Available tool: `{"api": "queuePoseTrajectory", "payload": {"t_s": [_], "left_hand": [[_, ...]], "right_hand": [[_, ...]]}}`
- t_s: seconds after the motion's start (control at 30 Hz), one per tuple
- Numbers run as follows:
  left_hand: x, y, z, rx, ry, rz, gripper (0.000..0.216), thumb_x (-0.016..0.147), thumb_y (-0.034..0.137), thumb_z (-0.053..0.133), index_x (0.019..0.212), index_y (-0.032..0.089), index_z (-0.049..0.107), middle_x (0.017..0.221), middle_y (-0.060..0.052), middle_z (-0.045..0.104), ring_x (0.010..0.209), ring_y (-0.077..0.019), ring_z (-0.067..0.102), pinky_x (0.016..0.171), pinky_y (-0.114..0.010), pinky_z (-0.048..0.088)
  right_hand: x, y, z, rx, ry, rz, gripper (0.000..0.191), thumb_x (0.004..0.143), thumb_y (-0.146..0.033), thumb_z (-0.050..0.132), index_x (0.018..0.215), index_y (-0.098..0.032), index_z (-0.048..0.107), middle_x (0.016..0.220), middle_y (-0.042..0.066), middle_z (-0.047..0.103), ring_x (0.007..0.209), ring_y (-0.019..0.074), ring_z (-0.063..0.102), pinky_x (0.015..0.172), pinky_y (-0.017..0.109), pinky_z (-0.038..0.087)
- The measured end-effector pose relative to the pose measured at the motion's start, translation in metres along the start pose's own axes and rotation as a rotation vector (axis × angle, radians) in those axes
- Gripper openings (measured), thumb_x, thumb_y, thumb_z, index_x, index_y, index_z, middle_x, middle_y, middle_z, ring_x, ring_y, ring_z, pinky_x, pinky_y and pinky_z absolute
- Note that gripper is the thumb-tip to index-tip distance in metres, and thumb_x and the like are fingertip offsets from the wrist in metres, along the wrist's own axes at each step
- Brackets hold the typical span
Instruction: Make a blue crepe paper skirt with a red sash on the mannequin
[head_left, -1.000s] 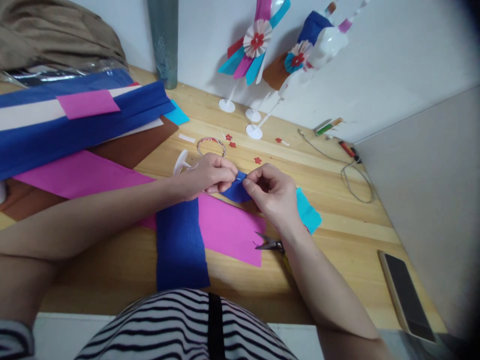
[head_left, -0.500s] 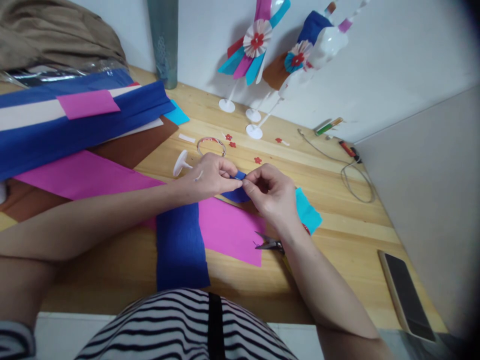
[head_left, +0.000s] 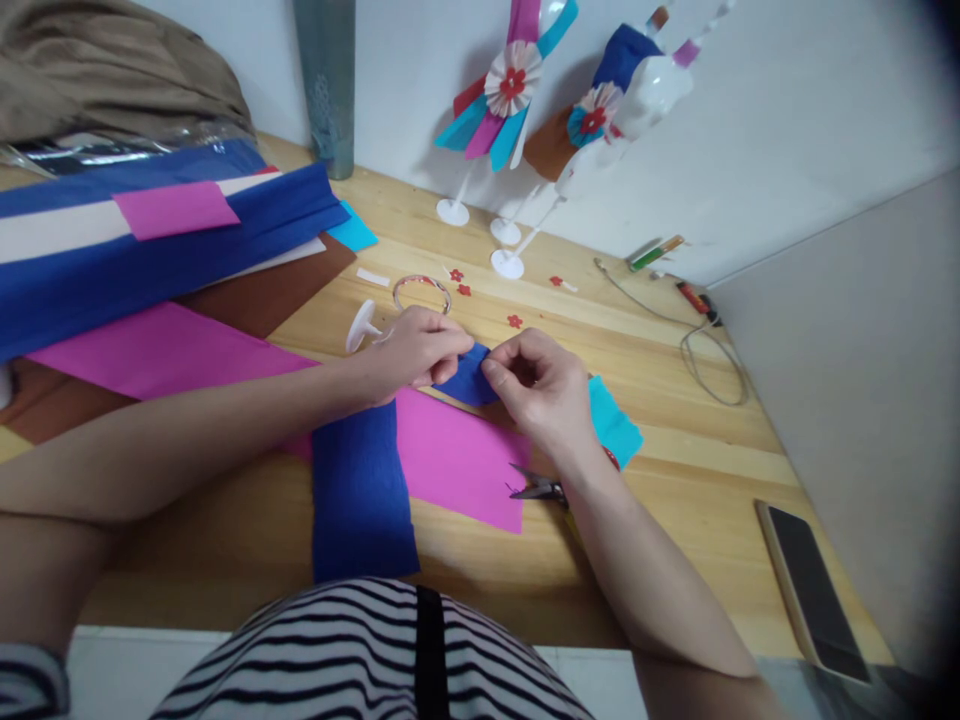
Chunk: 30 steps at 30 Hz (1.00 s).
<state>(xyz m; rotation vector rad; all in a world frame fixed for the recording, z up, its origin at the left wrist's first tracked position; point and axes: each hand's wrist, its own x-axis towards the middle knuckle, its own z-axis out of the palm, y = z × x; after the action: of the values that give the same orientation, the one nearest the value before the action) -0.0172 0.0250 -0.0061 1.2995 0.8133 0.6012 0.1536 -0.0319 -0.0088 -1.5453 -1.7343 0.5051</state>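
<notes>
Between my hands lies a small piece of blue crepe paper [head_left: 471, 380]. My right hand [head_left: 541, 378] pinches its right edge between thumb and forefinger. My left hand [head_left: 420, 352] is closed over its left part, with the fingertips curled down onto it. A larger blue strip [head_left: 364, 490] and a magenta sheet [head_left: 465, 460] lie nearer my body. Open-bladed scissors [head_left: 541, 486] rest beside my right wrist, partly hidden by it. Behind my left hand are a white round-based stand [head_left: 363, 326] and a ring of tape [head_left: 422, 290].
Stacked coloured paper [head_left: 180, 230] fills the left side. Decorated figures on white stands [head_left: 453, 211] line the wall beside a tall grey-green cylinder [head_left: 327, 90]. Small red paper flowers [head_left: 514, 321] lie behind my hands. At right are a turquoise piece [head_left: 615, 422], a cable [head_left: 697, 360] and a phone [head_left: 814, 590].
My left hand has turned and its fingers have curled in, away from the right fingertips. More of the small blue paper shows, flatter than before. My right hand keeps its pinch.
</notes>
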Motion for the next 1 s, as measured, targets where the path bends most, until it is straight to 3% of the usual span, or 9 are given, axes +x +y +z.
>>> {"api": "queuePoseTrajectory", "payload": {"t_s": [0.17, 0.33, 0.5, 0.73, 0.87, 1.0], "left_hand": [[0.002, -0.003, 0.0, 0.139, 0.017, 0.057, 0.032, 0.076, 0.028, 0.063, 0.05, 0.016, 0.048, 0.043, 0.005, 0.041, 0.041, -0.0045, 0.033, 0.044, -0.022, 0.02], [0.003, -0.004, 0.002, 0.169, 0.039, 0.024, 0.033, 0.079, 0.024, 0.059, 0.05, 0.016, 0.046, 0.042, 0.006, 0.039, 0.041, -0.004, 0.031, 0.046, -0.021, 0.021], [0.001, 0.001, 0.001, 0.13, 0.022, -0.06, 0.033, 0.081, 0.019, 0.058, 0.051, 0.016, 0.045, 0.041, 0.006, 0.037, 0.038, -0.0031, 0.027, 0.043, -0.022, 0.016], [-0.002, 0.005, -0.007, 0.237, -0.021, -0.19, 0.045, 0.076, 0.043, 0.07, 0.049, 0.017, 0.043, 0.044, 0.004, 0.04, 0.038, -0.004, 0.027, 0.042, -0.025, 0.012], [0.001, -0.001, -0.003, 0.271, -0.002, -0.139, 0.053, 0.071, 0.05, 0.074, 0.049, 0.018, 0.037, 0.045, 0.006, 0.03, 0.042, -0.0047, 0.021, 0.047, -0.027, 0.008], [0.004, -0.01, 0.002, 0.295, 0.073, -0.026, 0.058, 0.074, 0.045, 0.072, 0.049, 0.019, 0.027, 0.05, 0.007, 0.02, 0.047, -0.0054, 0.017, 0.052, -0.029, 0.007]], "right_hand": [[0.0, 0.0, -0.005, -0.01, -0.018, 0.015, 0.014, 0.08, -0.025, 0.06, 0.067, -0.022, 0.056, 0.068, 0.002, 0.058, 0.062, 0.0165, 0.053, 0.06, 0.032, 0.042], [0.005, 0.001, -0.023, 0.001, -0.024, 0.072, 0.014, 0.081, -0.029, 0.062, 0.069, -0.023, 0.059, 0.067, 0.002, 0.06, 0.06, 0.0171, 0.054, 0.056, 0.032, 0.043], [0.009, 0.002, -0.034, -0.018, -0.197, 0.113, 0.011, 0.08, -0.029, 0.061, 0.072, -0.022, 0.063, 0.07, 0.003, 0.062, 0.058, 0.0165, 0.055, 0.055, 0.032, 0.044], [0.012, 0.004, -0.045, -0.171, -0.321, 0.109, 0.008, 0.078, -0.027, 0.062, 0.075, -0.021, 0.067, 0.072, 0.003, 0.067, 0.062, 0.0181, 0.057, 0.062, 0.034, 0.047], [0.011, 0.004, -0.049, -0.145, -0.343, 0.144, 0.011, 0.078, -0.029, 0.063, 0.081, -0.021, 0.069, 0.077, 0.005, 0.07, 0.065, 0.0193, 0.062, 0.062, 0.034, 0.049], [0.01, 0.006, -0.049, -0.14, -0.361, 0.148, 0.014, 0.078, -0.032, 0.063, 0.085, -0.022, 0.069, 0.078, 0.005, 0.072, 0.067, 0.0201, 0.063, 0.06, 0.033, 0.049]]}}
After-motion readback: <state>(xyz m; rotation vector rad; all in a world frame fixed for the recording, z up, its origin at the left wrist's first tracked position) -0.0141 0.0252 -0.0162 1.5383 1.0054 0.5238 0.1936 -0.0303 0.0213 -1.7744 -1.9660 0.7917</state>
